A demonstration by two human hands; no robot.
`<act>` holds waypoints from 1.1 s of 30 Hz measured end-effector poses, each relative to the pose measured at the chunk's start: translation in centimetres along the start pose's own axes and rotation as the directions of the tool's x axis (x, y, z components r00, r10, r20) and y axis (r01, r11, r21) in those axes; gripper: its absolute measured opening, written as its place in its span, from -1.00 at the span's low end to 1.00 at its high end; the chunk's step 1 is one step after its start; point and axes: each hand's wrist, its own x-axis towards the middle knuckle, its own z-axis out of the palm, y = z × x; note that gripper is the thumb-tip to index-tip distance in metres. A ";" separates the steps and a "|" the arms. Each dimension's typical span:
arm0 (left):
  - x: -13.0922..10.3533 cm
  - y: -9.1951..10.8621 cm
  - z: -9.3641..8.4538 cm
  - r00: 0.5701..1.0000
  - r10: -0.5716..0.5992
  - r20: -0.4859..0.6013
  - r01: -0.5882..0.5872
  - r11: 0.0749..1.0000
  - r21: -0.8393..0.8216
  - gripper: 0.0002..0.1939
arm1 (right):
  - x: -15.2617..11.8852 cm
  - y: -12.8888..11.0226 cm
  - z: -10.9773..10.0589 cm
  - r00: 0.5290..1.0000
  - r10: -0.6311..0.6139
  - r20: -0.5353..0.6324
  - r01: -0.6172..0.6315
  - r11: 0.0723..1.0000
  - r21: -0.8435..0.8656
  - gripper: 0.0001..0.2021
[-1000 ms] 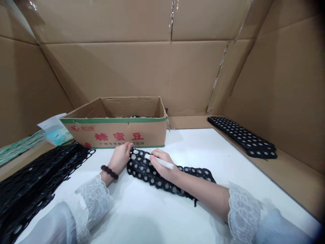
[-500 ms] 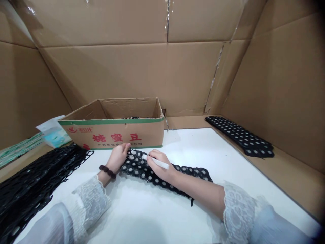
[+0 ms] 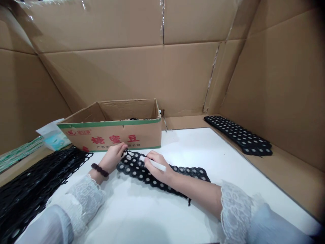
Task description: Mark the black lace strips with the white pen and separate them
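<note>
A strip of black lace (image 3: 142,173) with rows of round holes lies slantwise on the white tabletop. At its far left end my left hand (image 3: 114,156) is closed, thumb and fingers pinching a black edge loop of the lace and lifting it a little. My right hand (image 3: 157,166) rests on the strip and grips a white pen-shaped tool (image 3: 158,165). The tool's left end points at the lace near the pinched corner; its tip is too small to make out. A short black tail hangs from the strip's near right end.
Behind my hands stands an open cardboard box (image 3: 116,130) with black lace inside. Long black lace (image 3: 38,183) is spread at the left, beside a white-and-blue packet (image 3: 54,137) and green-white strands (image 3: 20,154). Dotted black strips (image 3: 237,135) lie at the right. Cardboard walls (image 3: 188,74) surround the table.
My left hand has moved slightly left, drawing the edge loop of the lace away from the strip. My right hand holds the white tool much as before. The whole view has shifted slightly.
</note>
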 end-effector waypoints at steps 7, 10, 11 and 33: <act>-0.3 -1.6 -2.1 0.985 -0.175 -0.005 0.166 0.946 -0.277 -0.68 | 0.0 0.6 0.7 0.999 0.044 0.008 -0.044 0.999 0.028 -0.70; -0.6 -0.3 -0.5 0.969 -0.221 0.113 0.247 0.827 -0.505 -0.63 | 0.0 0.7 0.7 0.998 0.056 0.012 -0.057 0.998 0.034 -0.70; -0.7 0.0 0.0 0.958 -0.239 0.158 0.286 0.768 -0.573 -0.62 | 0.0 0.7 0.6 0.998 0.053 0.016 -0.054 0.998 0.034 -0.70; -0.8 1.0 -5.3 0.809 -0.571 0.144 0.271 0.145 -0.951 -0.77 | 0.0 0.8 0.6 0.999 0.008 0.050 -0.006 1.000 -0.025 -0.70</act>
